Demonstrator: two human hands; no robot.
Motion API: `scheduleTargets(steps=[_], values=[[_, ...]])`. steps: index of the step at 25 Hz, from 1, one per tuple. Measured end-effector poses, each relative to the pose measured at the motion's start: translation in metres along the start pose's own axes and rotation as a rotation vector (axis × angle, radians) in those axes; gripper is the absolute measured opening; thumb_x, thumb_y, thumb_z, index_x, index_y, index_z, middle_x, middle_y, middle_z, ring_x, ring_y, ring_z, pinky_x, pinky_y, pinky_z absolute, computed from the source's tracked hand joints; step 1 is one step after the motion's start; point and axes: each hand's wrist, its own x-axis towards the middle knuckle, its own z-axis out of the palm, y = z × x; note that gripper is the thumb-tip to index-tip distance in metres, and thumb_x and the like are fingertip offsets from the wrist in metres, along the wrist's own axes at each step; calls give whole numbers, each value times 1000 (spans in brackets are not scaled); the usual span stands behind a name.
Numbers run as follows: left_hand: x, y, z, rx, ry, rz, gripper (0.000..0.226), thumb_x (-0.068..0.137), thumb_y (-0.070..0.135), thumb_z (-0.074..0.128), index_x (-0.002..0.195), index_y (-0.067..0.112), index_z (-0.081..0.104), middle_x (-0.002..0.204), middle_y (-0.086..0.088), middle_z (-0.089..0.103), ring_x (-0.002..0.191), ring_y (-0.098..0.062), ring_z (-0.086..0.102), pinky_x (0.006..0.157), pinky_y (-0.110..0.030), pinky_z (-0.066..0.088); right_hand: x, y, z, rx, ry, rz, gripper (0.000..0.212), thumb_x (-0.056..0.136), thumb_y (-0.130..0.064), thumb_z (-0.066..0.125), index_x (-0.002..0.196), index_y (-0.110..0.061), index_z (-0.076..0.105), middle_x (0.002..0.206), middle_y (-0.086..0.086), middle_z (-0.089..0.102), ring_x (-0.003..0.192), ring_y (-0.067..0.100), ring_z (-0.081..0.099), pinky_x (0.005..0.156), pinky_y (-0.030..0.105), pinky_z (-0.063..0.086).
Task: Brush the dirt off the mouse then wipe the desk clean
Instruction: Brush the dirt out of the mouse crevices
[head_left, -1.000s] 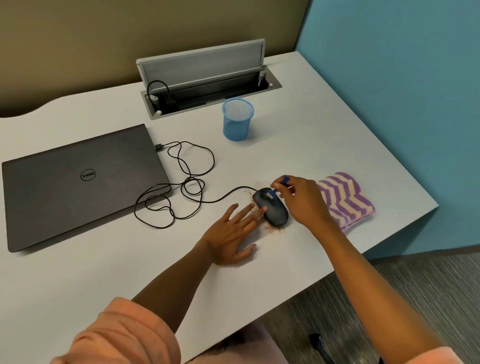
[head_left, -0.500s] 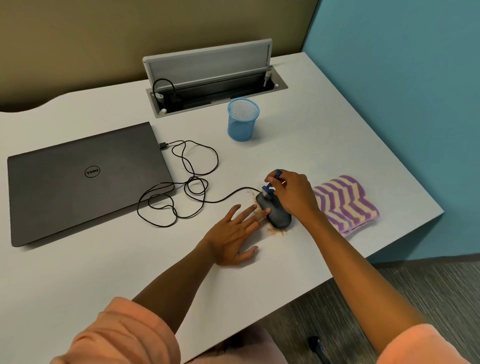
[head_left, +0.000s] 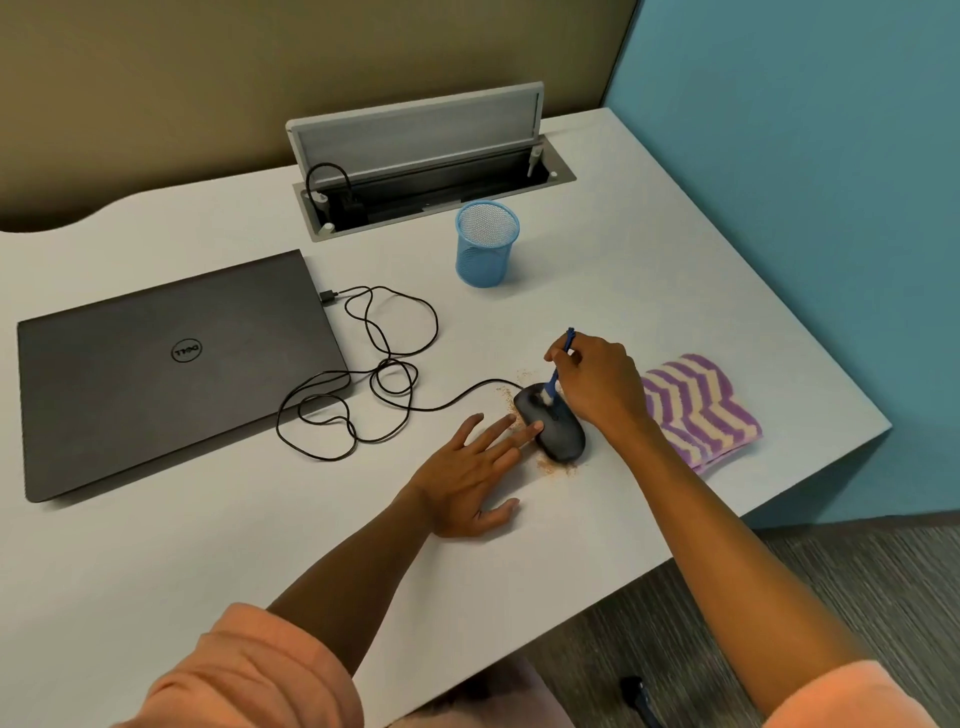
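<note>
A black wired mouse (head_left: 555, 431) lies on the white desk (head_left: 623, 291), with brown dirt crumbs (head_left: 553, 468) scattered around it. My right hand (head_left: 602, 384) grips a small blue brush (head_left: 561, 364) upright, its pale bristles touching the mouse's front end. My left hand (head_left: 470, 475) lies flat on the desk, fingers spread, fingertips against the mouse's left side. A purple and cream striped cloth (head_left: 698, 410) lies just right of my right hand.
A closed dark laptop (head_left: 166, 364) sits at the left, with the mouse's looped black cable (head_left: 374, 374) between it and the mouse. A blue mesh cup (head_left: 485, 252) stands behind. An open cable tray (head_left: 431, 182) is at the back. The desk edge runs close on the right.
My right hand has moved the brush from the middle of the mouse toward its front end and stood it more upright. My left hand stays against the mouse.
</note>
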Motion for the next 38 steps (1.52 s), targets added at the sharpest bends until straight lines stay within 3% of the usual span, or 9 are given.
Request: scheduleTargets(steps=[3, 7, 11, 16, 24, 27, 30, 35, 38], values=[[0, 0, 1, 10, 11, 5, 70, 99, 62, 35, 152, 16, 28, 170, 3, 7, 155, -27, 14, 122, -43, -14, -1, -2, 4, 6, -55, 12, 33, 101, -32, 46, 114, -13, 69, 112, 10, 72, 98, 26, 68, 76, 25, 43], [-1, -1, 2, 15, 22, 17, 66, 99, 62, 37, 145, 16, 34, 170, 1, 10, 155, -28, 18, 123, -45, -10, 0, -2, 0, 126, 4, 4, 30, 102, -31, 45, 112, -17, 69, 107, 8, 73, 93, 22, 68, 74, 23, 43], [1, 0, 1, 19, 2, -4, 71, 99, 63, 33, 152, 16, 29, 171, 2, 6, 156, -27, 12, 122, -41, -18, 3, -2, 2, 83, -55, 6, 29, 101, -29, 44, 112, -20, 69, 109, 6, 72, 93, 22, 68, 72, 25, 46], [0, -1, 0, 4, 3, 0, 72, 99, 62, 35, 153, 16, 28, 171, 2, 6, 156, -27, 13, 123, -42, -17, 11, 0, -2, 179, -66, 14, 30, 102, -29, 44, 118, -18, 68, 110, 8, 72, 96, 24, 68, 88, 32, 53], [1, -1, -1, 3, -22, -11, 74, 99, 62, 36, 156, 17, 26, 171, 5, 4, 155, -27, 15, 122, -42, -18, 12, -4, 0, 237, -83, -2, 27, 101, -28, 45, 108, -17, 69, 102, 8, 73, 88, 24, 70, 86, 36, 57], [2, 0, -2, 7, -39, -20, 74, 99, 63, 33, 157, 18, 23, 171, 3, 4, 156, -26, 12, 122, -42, -19, 7, -6, 0, 210, -100, -48, 25, 101, -27, 46, 105, -19, 69, 99, 6, 74, 81, 20, 69, 81, 33, 56], [1, 0, -3, -4, -41, -20, 73, 99, 63, 33, 156, 19, 20, 172, 2, 5, 157, -26, 11, 122, -42, -19, 1, -6, -2, 176, -87, -49, 29, 102, -30, 43, 111, -16, 67, 105, 6, 73, 88, 23, 69, 85, 34, 55], [0, 0, -2, -18, -23, -4, 68, 99, 60, 37, 151, 19, 23, 171, 0, 12, 156, -28, 14, 124, -49, -6, -7, 10, -13, -103, -177, -21, 30, 102, -24, 41, 112, -8, 65, 110, 11, 70, 97, 25, 67, 82, 27, 49], [0, 0, -2, -10, -9, 1, 70, 98, 60, 38, 153, 18, 26, 171, 1, 10, 155, -27, 16, 124, -47, -9, -6, 4, -16, -20, -163, 1, 32, 103, -24, 39, 113, -6, 65, 111, 12, 70, 98, 26, 68, 90, 31, 54]])
